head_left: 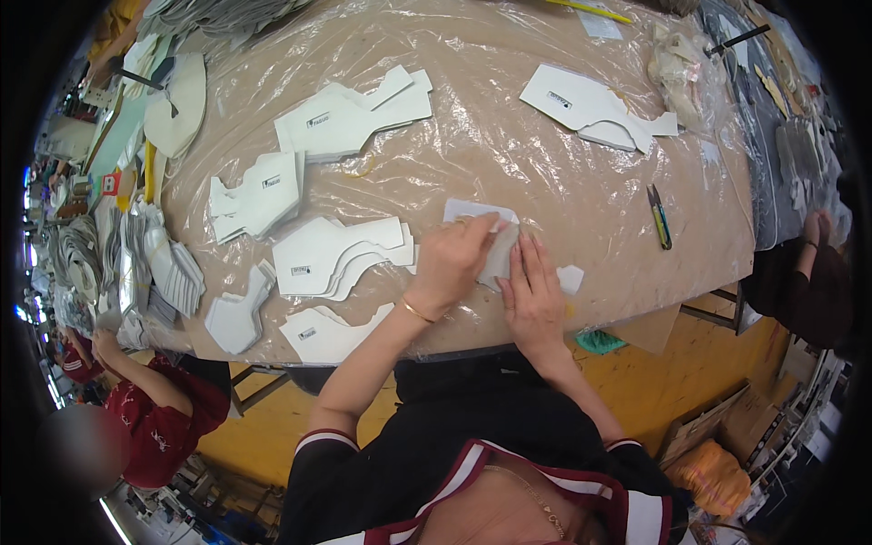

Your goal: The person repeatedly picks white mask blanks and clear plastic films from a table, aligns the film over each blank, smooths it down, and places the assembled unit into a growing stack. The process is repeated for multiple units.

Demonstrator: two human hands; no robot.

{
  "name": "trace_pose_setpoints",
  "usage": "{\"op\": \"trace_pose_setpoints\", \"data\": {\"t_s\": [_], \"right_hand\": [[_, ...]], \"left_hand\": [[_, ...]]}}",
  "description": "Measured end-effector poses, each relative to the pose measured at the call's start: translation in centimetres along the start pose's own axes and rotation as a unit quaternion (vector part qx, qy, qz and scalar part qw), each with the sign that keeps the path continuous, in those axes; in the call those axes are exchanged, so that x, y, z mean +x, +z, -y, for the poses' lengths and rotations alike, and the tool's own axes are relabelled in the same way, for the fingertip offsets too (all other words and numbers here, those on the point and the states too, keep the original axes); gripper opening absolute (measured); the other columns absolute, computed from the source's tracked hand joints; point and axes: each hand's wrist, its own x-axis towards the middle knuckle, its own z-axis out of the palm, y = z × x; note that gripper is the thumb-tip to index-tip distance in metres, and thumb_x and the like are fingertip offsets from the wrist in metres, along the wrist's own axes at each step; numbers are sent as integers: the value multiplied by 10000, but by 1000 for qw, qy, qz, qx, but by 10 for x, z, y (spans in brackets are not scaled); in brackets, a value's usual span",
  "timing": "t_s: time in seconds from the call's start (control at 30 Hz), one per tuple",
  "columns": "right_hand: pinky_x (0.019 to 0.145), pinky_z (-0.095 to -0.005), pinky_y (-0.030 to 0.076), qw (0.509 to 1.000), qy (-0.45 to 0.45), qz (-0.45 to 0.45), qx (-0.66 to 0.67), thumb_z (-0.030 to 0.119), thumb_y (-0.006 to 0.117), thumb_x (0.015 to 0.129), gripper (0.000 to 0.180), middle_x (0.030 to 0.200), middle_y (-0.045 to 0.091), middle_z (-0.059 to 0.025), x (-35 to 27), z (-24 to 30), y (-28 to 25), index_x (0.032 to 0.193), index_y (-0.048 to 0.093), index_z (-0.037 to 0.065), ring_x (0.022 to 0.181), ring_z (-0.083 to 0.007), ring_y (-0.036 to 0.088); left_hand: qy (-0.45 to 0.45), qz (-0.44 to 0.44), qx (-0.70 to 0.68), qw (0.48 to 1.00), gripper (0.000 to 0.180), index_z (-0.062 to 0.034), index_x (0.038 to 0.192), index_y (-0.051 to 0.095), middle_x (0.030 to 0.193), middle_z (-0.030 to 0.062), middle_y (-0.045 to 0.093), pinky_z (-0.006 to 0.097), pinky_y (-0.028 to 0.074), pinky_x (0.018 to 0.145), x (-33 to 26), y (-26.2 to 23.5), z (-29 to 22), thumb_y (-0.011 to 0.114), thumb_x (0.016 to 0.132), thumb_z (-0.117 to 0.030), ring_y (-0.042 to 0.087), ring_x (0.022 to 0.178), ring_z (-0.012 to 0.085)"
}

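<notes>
Head view: the left forearm (363, 368) slants up and rightward over the tabletop (599, 200), ending in the left hand (451, 263), back upward, fingers curled. Its grip is narrow, fingertips gathered on a pale grey piece (499, 259); whether they pinch it cannot be told. The right hand (534, 304) points away from the body, its grip unclosed, fingers laid nearly straight along the piece's right side. The piece lies on the tabletop, between both hands.
</notes>
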Motion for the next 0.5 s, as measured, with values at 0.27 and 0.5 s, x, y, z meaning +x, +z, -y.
{"op": "trace_pose_setpoints", "data": {"t_s": [0.27, 0.5], "right_hand": [[1056, -442, 412, 999, 17, 26, 38, 136, 632, 909, 435, 1395, 510, -203, 3, 1, -7, 1282, 554, -73, 1310, -390, 467], [1088, -484, 365, 1000, 17, 8, 19, 259, 586, 950, 496, 1422, 487, -196, 20, 2, -13, 1316, 523, -70, 1349, -375, 427]], "left_hand": [[-140, -89, 11, 986, 140, -35, 870, 662, 618, 85, 595, 317, 420, 461, 4, -3, 5, 722, 884, -160, 550, 498, 192], [-143, -105, 27, 984, 188, -54, 805, 642, 589, 70, 579, 316, 411, 441, 1, -4, 6, 738, 869, -202, 558, 493, 194]]}}
